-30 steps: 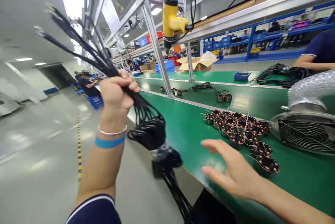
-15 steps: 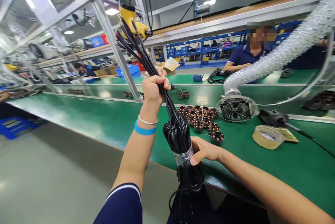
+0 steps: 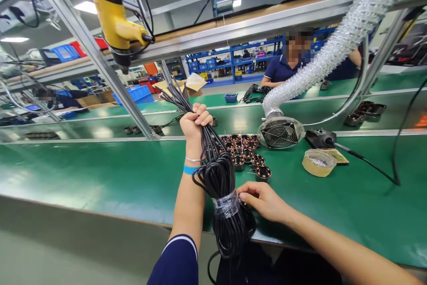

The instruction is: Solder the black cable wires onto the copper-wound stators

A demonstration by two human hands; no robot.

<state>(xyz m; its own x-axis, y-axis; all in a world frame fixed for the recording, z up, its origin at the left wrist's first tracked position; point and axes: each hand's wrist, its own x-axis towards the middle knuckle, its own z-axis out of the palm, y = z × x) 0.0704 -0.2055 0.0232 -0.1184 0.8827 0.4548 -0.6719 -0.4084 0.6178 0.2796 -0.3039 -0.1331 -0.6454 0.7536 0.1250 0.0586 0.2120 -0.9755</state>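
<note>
A bundle of black cables (image 3: 218,178) slants up over the front edge of the bench, its looped lower part hanging down. My left hand (image 3: 196,121) is closed round the upper strands, and their loose ends fan out beyond the fist. A band of clear plastic wrap (image 3: 227,205) goes round the bundle's middle. At the right side of this band, my right hand (image 3: 263,200) has thumb and fingers pinched together on the wrap's edge; the fingertips are partly hidden. Behind the bundle, several copper-wound motor stators (image 3: 238,161) stand grouped on the green bench.
A round fan (image 3: 282,133) with a silver duct (image 3: 320,49) stands behind the stators. To the right are a tub (image 3: 318,163) and a black tool stand (image 3: 322,138). A yellow heat gun (image 3: 115,25) hangs at upper left. One person (image 3: 283,69) sits across the bench (image 3: 83,178).
The cable bundle is lower and its loose ends have come down from in front of the heat gun. Both hands keep their places on it. The view has turned right.
</note>
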